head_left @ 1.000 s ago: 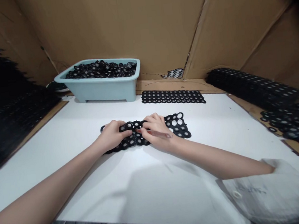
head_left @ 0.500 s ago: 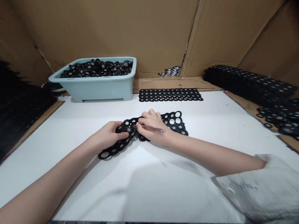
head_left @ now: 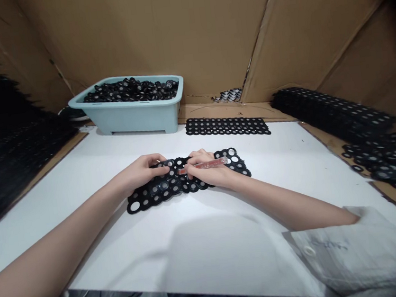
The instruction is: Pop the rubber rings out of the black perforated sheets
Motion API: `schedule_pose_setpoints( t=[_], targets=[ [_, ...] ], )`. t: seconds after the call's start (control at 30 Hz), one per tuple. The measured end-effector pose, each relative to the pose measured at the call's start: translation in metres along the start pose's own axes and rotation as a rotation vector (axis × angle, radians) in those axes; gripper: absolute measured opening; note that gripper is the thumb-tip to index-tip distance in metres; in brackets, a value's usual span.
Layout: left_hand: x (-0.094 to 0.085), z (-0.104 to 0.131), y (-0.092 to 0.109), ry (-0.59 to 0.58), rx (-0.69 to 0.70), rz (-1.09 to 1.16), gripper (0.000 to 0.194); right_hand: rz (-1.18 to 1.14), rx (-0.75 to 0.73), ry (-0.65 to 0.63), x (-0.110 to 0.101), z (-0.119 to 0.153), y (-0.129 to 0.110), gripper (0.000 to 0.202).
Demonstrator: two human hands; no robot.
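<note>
In the middle of the white work surface lies a sheet of joined black rings [head_left: 164, 185] with round pale centres. My left hand [head_left: 143, 173] is closed on its upper left part, the thumb lying on top and the fingers over the far edge. Over the middle of the sheet, my right hand [head_left: 207, 169] grips a slim pen-like tool with a clear and red handle [head_left: 210, 164]. The tool's tip points left at the rings, close to my left thumb; exactly what it touches is too small to tell.
A light blue tub [head_left: 137, 115] full of loose black rings stands at the back left. Behind the hands lies another black ring sheet [head_left: 227, 126]. Stacked sheets [head_left: 333, 109] and loose pieces [head_left: 389, 162] line the right side; a tall dark stack [head_left: 0, 142] rises at the left.
The ring sheet, bent up in the middle before, now lies flatter. My left hand has shifted slightly up and right, and the tool in my right hand has swung to nearly level.
</note>
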State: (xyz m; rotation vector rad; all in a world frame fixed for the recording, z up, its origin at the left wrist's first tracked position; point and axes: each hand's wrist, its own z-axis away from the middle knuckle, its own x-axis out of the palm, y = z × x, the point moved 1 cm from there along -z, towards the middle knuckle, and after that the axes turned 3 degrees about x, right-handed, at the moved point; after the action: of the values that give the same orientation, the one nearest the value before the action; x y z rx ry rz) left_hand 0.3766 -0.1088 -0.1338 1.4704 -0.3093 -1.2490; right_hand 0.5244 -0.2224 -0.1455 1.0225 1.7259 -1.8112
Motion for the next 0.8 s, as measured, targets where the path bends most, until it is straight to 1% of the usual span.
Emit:
schedule_pose_setpoints(
  t=[0.07,0.23,0.37,0.5,0.67,0.8],
  targets=[
    [0.0006,-0.0005,-0.0011,-0.01,-0.003,0.03,0.024,0.004,-0.007,-0.004,0.0,0.0,-0.0003,0.032],
    [0.0012,-0.0012,-0.0039,-0.006,-0.064,0.099,0.024,0.03,0.025,-0.013,-0.0011,0.0004,-0.0024,0.032],
    [0.0015,-0.0025,-0.0045,0.01,-0.112,0.181,0.028,0.033,0.0,-0.011,-0.0002,0.0006,-0.002,0.031],
    [0.0013,-0.0034,-0.0061,0.012,-0.117,0.216,0.032,0.03,0.007,-0.019,0.0001,0.0009,0.0001,0.031],
    [0.002,-0.0027,-0.0058,0.004,-0.07,0.143,0.03,0.019,-0.006,-0.014,0.001,0.0014,0.0001,0.03],
    [0.005,-0.0015,-0.0019,-0.012,0.05,-0.003,0.031,0.041,-0.021,0.019,0.0046,0.002,0.0008,0.029]
  ],
)
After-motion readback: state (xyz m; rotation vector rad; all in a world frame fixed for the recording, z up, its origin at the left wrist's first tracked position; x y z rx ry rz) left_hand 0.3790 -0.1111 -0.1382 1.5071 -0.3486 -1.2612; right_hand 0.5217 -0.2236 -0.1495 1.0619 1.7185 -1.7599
